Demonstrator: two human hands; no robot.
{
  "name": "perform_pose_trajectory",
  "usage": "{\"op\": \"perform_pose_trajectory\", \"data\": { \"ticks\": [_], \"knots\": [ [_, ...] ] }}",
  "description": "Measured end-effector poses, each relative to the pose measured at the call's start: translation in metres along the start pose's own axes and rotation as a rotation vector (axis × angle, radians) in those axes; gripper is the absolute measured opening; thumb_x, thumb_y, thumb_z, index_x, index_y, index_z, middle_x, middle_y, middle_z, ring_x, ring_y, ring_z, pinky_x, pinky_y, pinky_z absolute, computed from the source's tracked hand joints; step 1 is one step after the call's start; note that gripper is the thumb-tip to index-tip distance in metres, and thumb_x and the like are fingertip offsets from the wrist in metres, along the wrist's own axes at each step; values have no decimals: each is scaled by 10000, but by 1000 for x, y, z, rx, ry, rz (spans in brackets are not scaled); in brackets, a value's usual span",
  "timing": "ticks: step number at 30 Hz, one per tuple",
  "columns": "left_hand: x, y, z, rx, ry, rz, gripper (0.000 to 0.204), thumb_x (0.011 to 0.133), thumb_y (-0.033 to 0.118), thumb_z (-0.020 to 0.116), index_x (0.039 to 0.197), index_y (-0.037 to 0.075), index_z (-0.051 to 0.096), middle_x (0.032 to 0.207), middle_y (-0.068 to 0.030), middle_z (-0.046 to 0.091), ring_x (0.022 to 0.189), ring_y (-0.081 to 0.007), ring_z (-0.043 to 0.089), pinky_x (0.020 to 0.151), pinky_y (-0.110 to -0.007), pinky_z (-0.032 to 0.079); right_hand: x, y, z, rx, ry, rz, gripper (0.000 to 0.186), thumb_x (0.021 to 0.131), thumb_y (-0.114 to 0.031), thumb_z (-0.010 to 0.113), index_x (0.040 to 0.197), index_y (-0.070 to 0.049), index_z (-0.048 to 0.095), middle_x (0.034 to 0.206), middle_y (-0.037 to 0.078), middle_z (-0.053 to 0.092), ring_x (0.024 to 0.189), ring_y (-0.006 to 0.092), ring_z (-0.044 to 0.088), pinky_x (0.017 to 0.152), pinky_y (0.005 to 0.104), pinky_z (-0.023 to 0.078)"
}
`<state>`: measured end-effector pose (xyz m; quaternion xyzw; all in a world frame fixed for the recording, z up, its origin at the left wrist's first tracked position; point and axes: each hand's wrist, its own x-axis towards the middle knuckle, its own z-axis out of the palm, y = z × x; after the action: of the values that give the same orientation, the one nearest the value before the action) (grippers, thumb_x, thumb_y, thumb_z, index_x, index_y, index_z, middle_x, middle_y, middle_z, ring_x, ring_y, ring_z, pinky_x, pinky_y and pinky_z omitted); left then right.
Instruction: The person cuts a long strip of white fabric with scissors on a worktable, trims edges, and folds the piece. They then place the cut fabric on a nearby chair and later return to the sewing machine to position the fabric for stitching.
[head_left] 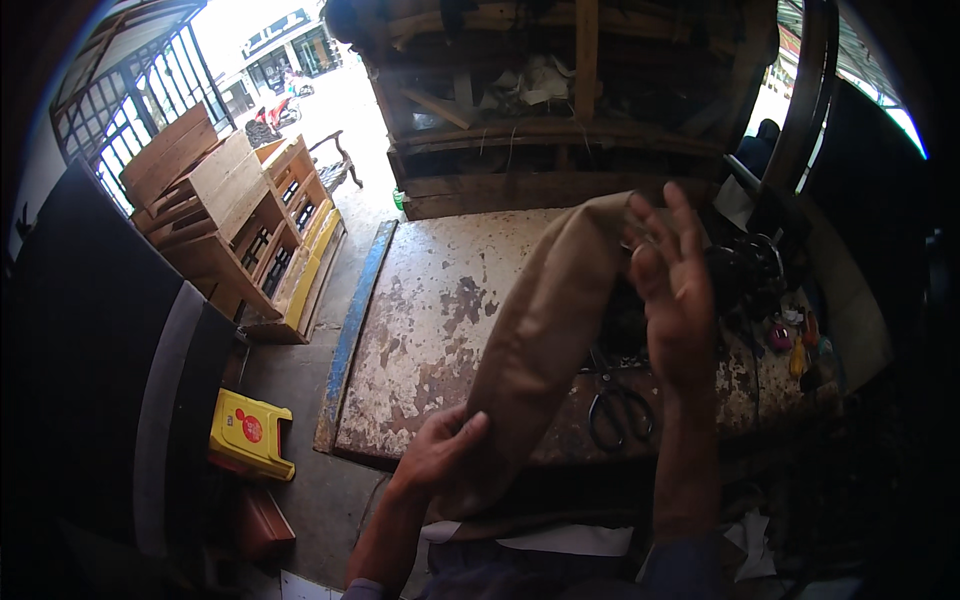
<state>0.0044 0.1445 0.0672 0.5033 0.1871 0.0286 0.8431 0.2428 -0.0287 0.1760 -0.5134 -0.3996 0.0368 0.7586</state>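
A long piece of tan fabric [540, 330] slants up over a worn, paint-flaked worktop [430, 280]. My left hand [440, 450] is closed on its lower left edge, thumb on top. My right hand [668, 270] is raised at the fabric's upper end, fingers partly spread and slightly blurred; whether they grip it I cannot tell. Black scissors [622, 420] lie below the fabric. A dark machine [755, 265], partly hidden by my right hand, stands at the worktop's right, near small tools with pink and yellow handles [797, 358].
A dark wooden shelf unit [490, 190] backs the worktop. On the left are wooden crates [240, 210], a yellow plastic stool [250, 435] and a dark padded panel [80, 380]. Motorbikes [275, 115] show outside in bright light. A dark panel [870, 200] stands at far right.
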Motion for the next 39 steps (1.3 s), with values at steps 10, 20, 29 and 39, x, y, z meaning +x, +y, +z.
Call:
{"op": "perform_pose_trajectory", "data": {
  "ticks": [10, 20, 29, 39],
  "knots": [
    [24, 1, -2, -233, 36, 138, 374, 1063, 168, 641, 1386, -1, 554, 1208, -105, 686, 1049, -175, 705, 876, -331, 611, -155, 94, 69, 198, -1, 717, 558, 1015, -76, 698, 1517, -24, 459, 1050, 70, 722, 975, 82, 659, 872, 225, 527],
    [15, -48, -9, -293, 159, -49, 299, 1026, 161, 704, 1266, 18, 595, 993, -27, 697, 776, -85, 689, 685, -261, 590, -167, 111, 48, -136, -25, 769, 441, 1010, -139, 717, 1418, -53, 571, 1020, 40, 696, 885, 87, 615, 781, 234, 486],
    [20, -61, 1, -387, 19, -90, 334, 1037, 137, 676, 1335, 17, 583, 1088, -37, 726, 897, -142, 735, 776, -287, 618, -122, 141, -37, -1505, 20, 343, 454, 938, -310, 739, 1307, -59, 656, 1197, 214, 646, 1094, 408, 652, 937, 500, 523],
    [28, -73, 13, -461, 34, -123, 335, 1041, 124, 662, 1350, 39, 566, 1107, -80, 733, 870, -204, 748, 735, -384, 626, -144, 143, -53, -1260, 58, 320, 393, 880, -241, 751, 1201, -21, 698, 976, 149, 638, 892, 334, 653, 812, 450, 525]
  ]
}}
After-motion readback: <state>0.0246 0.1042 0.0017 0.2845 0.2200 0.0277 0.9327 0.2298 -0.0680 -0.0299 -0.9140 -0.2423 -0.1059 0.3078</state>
